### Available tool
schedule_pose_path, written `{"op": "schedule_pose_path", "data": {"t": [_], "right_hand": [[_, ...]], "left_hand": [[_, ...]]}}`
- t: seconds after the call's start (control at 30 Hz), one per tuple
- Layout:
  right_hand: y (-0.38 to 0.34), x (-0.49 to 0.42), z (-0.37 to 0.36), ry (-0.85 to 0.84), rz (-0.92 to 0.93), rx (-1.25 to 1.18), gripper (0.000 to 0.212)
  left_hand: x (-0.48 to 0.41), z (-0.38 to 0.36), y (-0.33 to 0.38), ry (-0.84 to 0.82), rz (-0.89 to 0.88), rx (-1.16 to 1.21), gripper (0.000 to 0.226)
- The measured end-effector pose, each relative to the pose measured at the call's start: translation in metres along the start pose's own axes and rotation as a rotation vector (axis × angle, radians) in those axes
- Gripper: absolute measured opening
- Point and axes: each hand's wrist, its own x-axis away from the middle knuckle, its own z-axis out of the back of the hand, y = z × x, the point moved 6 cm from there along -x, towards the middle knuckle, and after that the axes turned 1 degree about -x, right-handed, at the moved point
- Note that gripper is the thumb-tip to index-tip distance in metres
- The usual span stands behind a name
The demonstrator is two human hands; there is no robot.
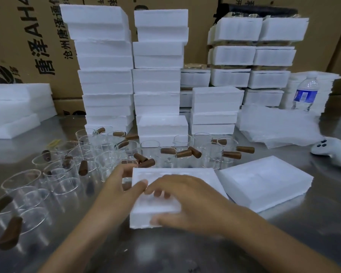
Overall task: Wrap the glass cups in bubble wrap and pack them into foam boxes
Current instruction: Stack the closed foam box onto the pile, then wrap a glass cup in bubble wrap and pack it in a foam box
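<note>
The fingers of my right hand curl down over the top of the foam box, the thumb pressed to its near wall, so that hand grips the box from 6 o'clock. My left hand takes the 9 o'clock side: the thumb lies on the rim, tip almost meeting the right forefinger, the other fingers reaching along the outer wall. I read both as bracing holds, keeping the light foam from skating on the steel bench. The foam is glare-white and blurred, so I cannot tell whether a wrapped cup sits inside it.

Just beside the box at 3 o'clock lies a matching foam slab, probably its lid, parked close for closing. The glass cups, bare and upright with brown handles, crowd the bench from 8 o'clock round to 1 o'clock, within easy reach. Bubble wrap sheets are piled at 2 o'clock, near a water bottle and a white controller. Foam box stacks line 12 o'clock against cardboard cartons.

Most cups are not yet wrapped, so I judge plenty of the task remains.
</note>
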Motion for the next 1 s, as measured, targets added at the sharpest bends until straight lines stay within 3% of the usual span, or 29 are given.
{"op": "schedule_pose_path", "data": {"t": [0.1,0.23,0.37,0.43,0.53,0.7,0.77,0.9,1.0], "right_hand": [[0.023,0.000,0.018,0.061,-0.127,-0.111,0.040],[0.032,-0.002,0.034,0.105,-0.127,-0.268,0.026],[0.056,-0.014,0.057,0.345,-0.175,-0.328,0.003],[0.078,-0.024,0.059,0.391,-0.306,-0.195,0.008],[0.106,-0.040,0.047,0.268,-0.513,0.159,0.028],[0.118,-0.056,0.033,0.112,-0.553,0.465,0.032],[0.119,-0.059,0.030,0.086,-0.528,0.541,0.030],[0.118,-0.061,0.033,0.090,-0.429,0.648,0.023],[0.117,-0.058,0.039,0.103,-0.368,0.566,0.021]], "left_hand": [[0.001,0.002,0.001,0.041,-0.036,-0.027,0.022],[0.002,0.000,0.007,0.069,-0.076,-0.126,0.024],[0.003,-0.002,0.007,0.057,-0.091,-0.246,0.031],[0.003,-0.004,0.007,0.029,-0.111,-0.366,0.035],[0.006,-0.007,0.009,0.003,-0.161,-0.587,0.029],[0.024,0.000,0.023,0.104,-0.330,-0.823,0.035],[0.036,-0.009,0.034,-0.013,-0.465,-0.782,0.041],[0.051,-0.048,0.039,-0.414,-0.681,-0.905,0.056],[0.053,-0.058,0.041,-0.425,-0.789,-1.028,0.042]]}}
